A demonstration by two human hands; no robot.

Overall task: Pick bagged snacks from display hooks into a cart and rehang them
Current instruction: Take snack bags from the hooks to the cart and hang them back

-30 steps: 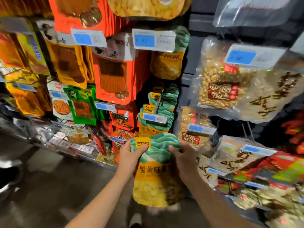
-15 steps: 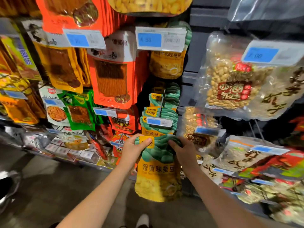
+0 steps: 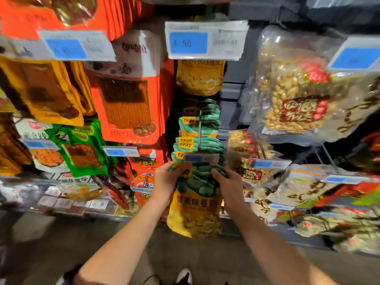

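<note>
Light falls from above and in front, strong on the upper packets and weaker toward the floor (image 3: 61, 243), which lies dim and grey. Glare whitens the clear peanut bag (image 3: 292, 95) and washes out the price tag (image 3: 205, 41) above the middle. Motion blur smears nearly everything, worst at the left and right edges, so most print is unreadable. The wide lens bows the racks outward at the corners. The yellow and green bag (image 3: 195, 204) is sharpest.
</note>
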